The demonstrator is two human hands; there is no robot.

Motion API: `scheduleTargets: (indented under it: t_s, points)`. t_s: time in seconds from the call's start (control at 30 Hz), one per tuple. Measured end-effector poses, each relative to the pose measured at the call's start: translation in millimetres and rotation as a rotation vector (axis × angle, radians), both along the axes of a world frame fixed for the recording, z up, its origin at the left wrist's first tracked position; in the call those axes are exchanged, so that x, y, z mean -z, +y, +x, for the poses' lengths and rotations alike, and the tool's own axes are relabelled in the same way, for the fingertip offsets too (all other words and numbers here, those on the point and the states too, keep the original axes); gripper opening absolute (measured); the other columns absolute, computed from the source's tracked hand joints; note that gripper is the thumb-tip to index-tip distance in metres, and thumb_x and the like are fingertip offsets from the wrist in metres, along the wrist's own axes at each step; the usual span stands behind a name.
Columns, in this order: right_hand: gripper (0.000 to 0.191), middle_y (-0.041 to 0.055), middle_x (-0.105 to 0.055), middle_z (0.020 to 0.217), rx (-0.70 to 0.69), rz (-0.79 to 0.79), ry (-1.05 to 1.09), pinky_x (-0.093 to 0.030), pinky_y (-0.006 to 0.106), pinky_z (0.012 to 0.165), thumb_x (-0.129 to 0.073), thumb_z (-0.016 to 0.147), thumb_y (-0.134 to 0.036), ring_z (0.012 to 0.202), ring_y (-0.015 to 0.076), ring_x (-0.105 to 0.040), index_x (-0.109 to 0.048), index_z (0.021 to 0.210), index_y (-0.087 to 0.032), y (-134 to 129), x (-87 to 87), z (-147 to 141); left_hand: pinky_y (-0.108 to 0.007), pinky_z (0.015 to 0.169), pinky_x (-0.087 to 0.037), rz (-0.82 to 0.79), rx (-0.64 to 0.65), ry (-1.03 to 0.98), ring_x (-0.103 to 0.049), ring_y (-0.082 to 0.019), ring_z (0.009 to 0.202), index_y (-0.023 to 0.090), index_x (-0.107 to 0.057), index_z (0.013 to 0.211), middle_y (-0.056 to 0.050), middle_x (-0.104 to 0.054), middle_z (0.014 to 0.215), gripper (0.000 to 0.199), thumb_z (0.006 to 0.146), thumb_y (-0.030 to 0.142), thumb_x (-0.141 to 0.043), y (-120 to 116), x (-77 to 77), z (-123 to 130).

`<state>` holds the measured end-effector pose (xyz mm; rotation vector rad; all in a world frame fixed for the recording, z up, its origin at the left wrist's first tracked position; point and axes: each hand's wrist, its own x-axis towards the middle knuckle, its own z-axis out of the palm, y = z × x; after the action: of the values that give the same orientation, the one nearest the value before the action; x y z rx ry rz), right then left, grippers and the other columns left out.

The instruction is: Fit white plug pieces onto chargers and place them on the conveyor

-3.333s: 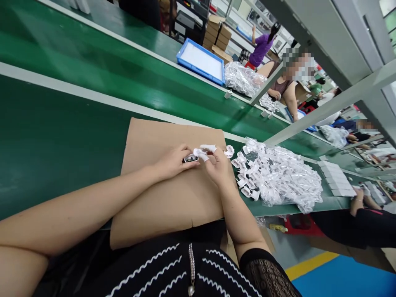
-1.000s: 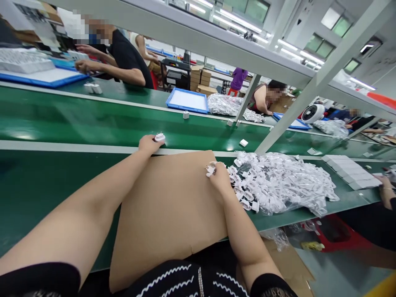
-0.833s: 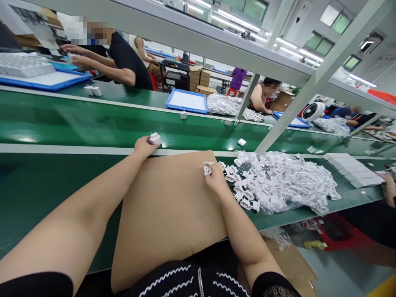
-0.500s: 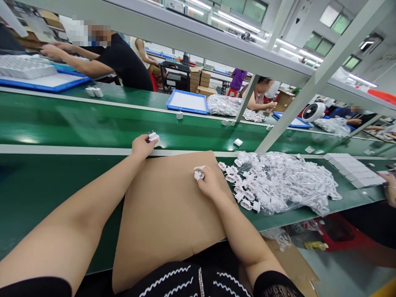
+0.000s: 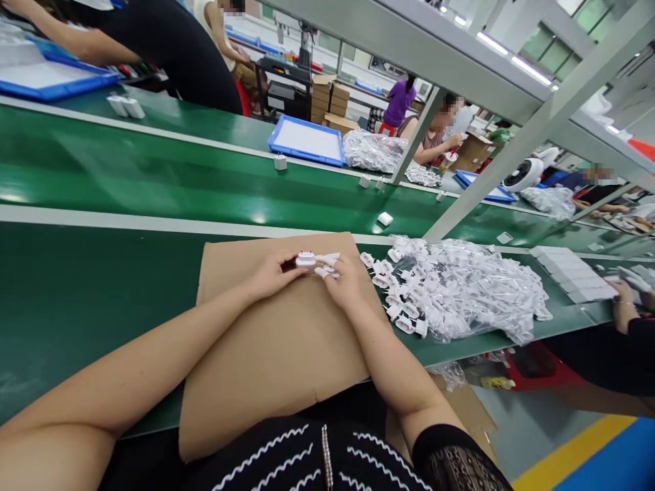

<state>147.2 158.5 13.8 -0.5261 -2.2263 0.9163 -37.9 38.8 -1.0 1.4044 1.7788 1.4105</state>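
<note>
A small white plug charger (image 5: pixel 306 260) is held over the cardboard sheet (image 5: pixel 271 348), its two pins pointing up. My left hand (image 5: pixel 276 274) pinches it from the left between thumb and fingers. From the other side my right hand (image 5: pixel 342 278), with white covers on thumb and finger, closes on the charger's right end. The exact contact of those fingertips is hard to see. Just right of the cardboard lie many loose white plug parts (image 5: pixel 408 308), spilling from a clear plastic bag (image 5: pixel 475 290).
Beyond the cardboard runs a green conveyor belt (image 5: pixel 205 184) with a white charger piece (image 5: pixel 385 219) on it. A slanted grey post (image 5: pixel 491 157) rises behind the bag. White boxes (image 5: pixel 573 273) stand at right beside a co-worker's hand (image 5: pixel 623 300). A blue tray (image 5: pixel 307 141) sits across the belt.
My left hand has brought the charger from the belt's edge back over the cardboard, to the right. My right hand has shifted slightly up, and the two hands now meet. The camera view has tilted down.
</note>
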Motion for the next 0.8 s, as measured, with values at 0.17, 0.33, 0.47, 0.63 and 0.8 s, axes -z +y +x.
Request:
scheduleTargets:
  t_s: [0.17, 0.33, 0.47, 0.63, 0.8]
  points:
    - [0.039, 0.0062, -0.076, 0.121, 0.012, 0.199, -0.051, -0.055, 0.038, 0.105, -0.063, 0.09, -0.011, 0.114, 0.024, -0.068, -0.079, 0.121, -0.027, 3.0, 2.0, -9.6, -0.049, 0.108, -0.052, 0.031, 0.044, 0.06, -0.069, -0.034, 0.116, 0.024, -0.078, 0.118, -0.01, -0.076, 0.124, 0.055, 0.086, 0.068, -0.072, 1.4, -0.1, -1.8]
    - [0.038, 0.0061, -0.077, 0.107, 0.077, 0.339, -0.246, -0.055, 0.036, 0.093, -0.063, 0.087, -0.007, 0.102, 0.024, -0.065, -0.08, 0.115, -0.026, -0.9, -2.6, -14.0, -0.046, 0.109, -0.052, 0.09, -0.005, 0.064, -0.069, -0.032, 0.118, 0.024, -0.078, 0.121, -0.011, -0.074, 0.127, 0.055, 0.088, 0.067, -0.072, -0.6, 1.2, -2.9]
    - [0.024, 0.0091, -0.073, 0.098, 0.111, 0.461, -0.404, -0.051, 0.035, 0.082, -0.06, 0.086, -0.005, 0.097, 0.0249, -0.059, -0.078, 0.092, -0.02, -9.5, -6.6, -13.5, -0.042, 0.103, -0.054, 0.097, 0.029, 0.188, -0.071, -0.029, 0.109, 0.024, -0.081, 0.108, -0.01, -0.077, 0.116, 0.048, 0.094, 0.066, -0.064, -3.2, 1.9, -8.2]
    - [0.027, 0.0121, -0.071, 0.105, 0.103, 0.563, -0.47, -0.048, 0.035, 0.075, -0.053, 0.096, -0.008, 0.097, 0.025, -0.055, -0.077, 0.095, -0.019, -23.6, -9.9, -15.0, -0.039, 0.097, -0.054, 0.072, 0.009, 0.32, -0.071, -0.027, 0.101, 0.023, -0.079, 0.106, -0.009, -0.078, 0.108, 0.043, 0.096, 0.062, -0.063, -3.3, 1.3, -13.1]
    - [0.03, 0.0135, -0.071, 0.109, 0.138, 0.524, -0.502, -0.05, 0.035, 0.079, -0.05, 0.098, -0.008, 0.099, 0.0257, -0.057, -0.078, 0.102, -0.018, -33.4, -11.4, -15.8, -0.04, 0.095, -0.055, 0.039, -0.014, 0.319, -0.07, -0.028, 0.099, 0.021, -0.078, 0.1, -0.01, -0.077, 0.107, 0.047, 0.095, 0.064, -0.061, -4.8, 0.6, -8.7]
